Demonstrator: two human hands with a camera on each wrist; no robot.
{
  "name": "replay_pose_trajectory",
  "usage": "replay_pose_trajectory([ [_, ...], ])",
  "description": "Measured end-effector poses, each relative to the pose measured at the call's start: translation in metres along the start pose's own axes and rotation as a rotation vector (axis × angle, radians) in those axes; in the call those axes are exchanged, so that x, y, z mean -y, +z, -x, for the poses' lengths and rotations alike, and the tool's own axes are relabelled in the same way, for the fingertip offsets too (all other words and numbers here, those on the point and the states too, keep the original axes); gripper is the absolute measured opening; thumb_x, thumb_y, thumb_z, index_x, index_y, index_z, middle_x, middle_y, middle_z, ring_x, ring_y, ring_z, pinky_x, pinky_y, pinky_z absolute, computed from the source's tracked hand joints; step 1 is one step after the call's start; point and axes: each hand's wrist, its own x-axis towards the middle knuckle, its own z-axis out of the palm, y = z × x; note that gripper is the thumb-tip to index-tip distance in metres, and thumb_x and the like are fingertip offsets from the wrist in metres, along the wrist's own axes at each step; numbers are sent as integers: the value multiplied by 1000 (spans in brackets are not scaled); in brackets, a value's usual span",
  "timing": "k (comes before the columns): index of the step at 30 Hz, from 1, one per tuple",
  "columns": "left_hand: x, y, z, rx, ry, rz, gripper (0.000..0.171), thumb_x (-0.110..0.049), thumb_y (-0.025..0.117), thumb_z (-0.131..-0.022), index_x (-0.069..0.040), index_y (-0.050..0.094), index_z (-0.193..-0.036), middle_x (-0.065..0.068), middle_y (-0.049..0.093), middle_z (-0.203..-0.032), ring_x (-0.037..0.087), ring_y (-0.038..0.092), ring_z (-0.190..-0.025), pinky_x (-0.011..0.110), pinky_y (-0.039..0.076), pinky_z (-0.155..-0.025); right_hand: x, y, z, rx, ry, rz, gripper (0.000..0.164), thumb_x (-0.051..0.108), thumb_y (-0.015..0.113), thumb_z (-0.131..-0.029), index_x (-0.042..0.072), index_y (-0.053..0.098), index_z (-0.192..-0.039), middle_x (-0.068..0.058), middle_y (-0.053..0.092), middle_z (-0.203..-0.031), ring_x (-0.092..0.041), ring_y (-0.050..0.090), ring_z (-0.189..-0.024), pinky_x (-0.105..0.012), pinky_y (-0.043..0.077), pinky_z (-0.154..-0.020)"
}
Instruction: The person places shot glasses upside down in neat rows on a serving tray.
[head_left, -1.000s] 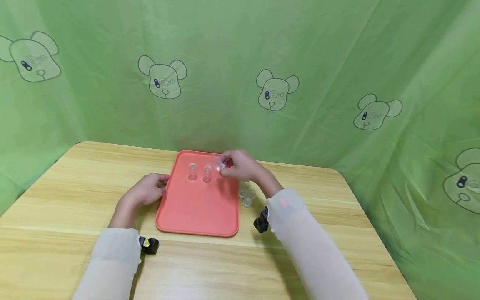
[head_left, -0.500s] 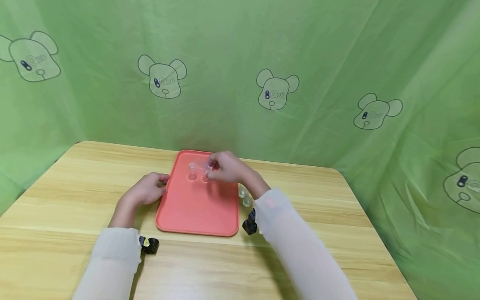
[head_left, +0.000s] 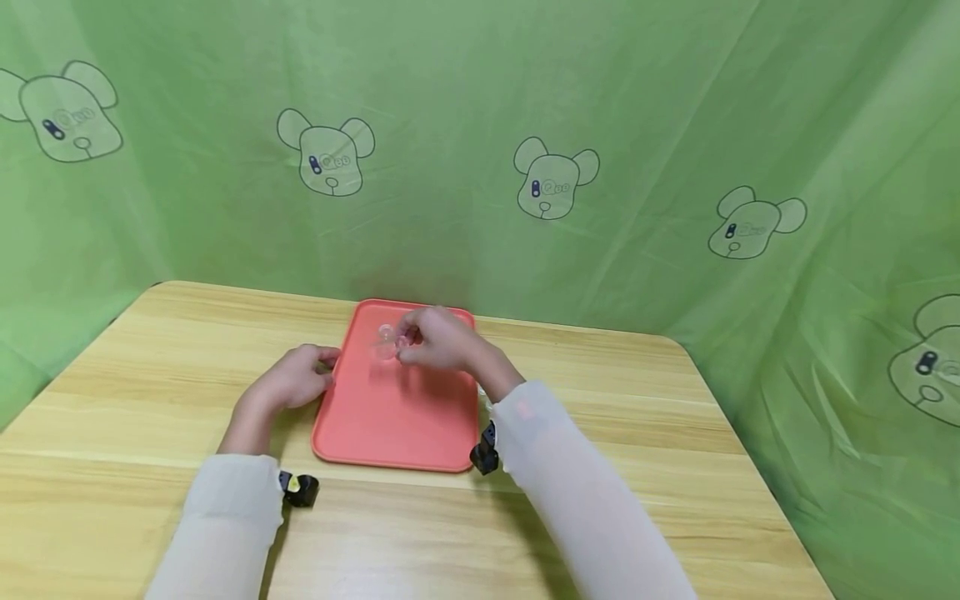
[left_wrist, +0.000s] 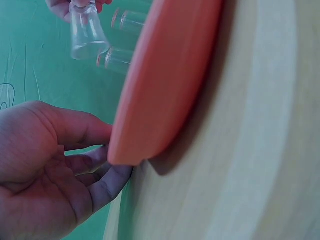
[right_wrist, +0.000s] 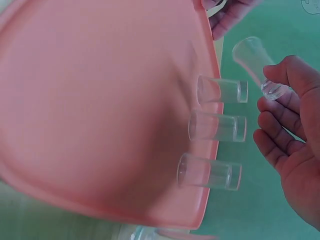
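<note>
My right hand pinches a small clear cup by its thick base, thumb against fingers, above the far part of the pink tray. The held cup's wide mouth tilts away from the palm. Below it, three more clear cups stand mouth down in a row on the tray, among them a near cup and a middle cup; in the head view the hand covers part of this row. At the tray's left edge my left hand grips the rim, thumb tip on it and fingers curled beneath.
Beside the tray's right edge, clear cupware shows at the bottom of the right wrist view, mostly hidden by my wrist in the head view. The wooden table ends at a green curtain behind.
My right hand has moved left over the tray with the cup, from its far right side toward the leftmost standing cup. My left hand has stayed at the rim.
</note>
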Motion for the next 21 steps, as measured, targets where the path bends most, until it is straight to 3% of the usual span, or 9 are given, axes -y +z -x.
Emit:
replay_pose_trajectory([
  [6, 0, 1, -1, -2, 12, 1, 54, 3, 49, -94, 10, 47, -147, 26, 62, -133, 27, 61, -99, 37, 50, -85, 4, 7, -2, -12, 7, -16, 5, 10, 69, -90, 8, 68, -94, 1, 65, -89, -12, 59, -84, -22, 48, -77],
  [14, 2, 0, -1, -12, 9, -16, 55, 3, 48, -94, 10, 46, -148, 26, 61, -135, 26, 60, -96, 36, 48, -84, 7, 18, -7, -15, 24, -29, 15, 11, 71, -93, 6, 69, -107, 0, 67, -98, -13, 61, -92, -21, 49, -84],
  [21, 1, -1, -1, -11, 11, -15, 55, 4, 47, -93, 9, 46, -148, 27, 60, -135, 23, 59, -81, 34, 49, -75, 7, 23, -9, -14, -11, -18, 5, 8, 71, -93, 11, 66, -91, 2, 63, -86, -12, 56, -82, -22, 45, -75],
])
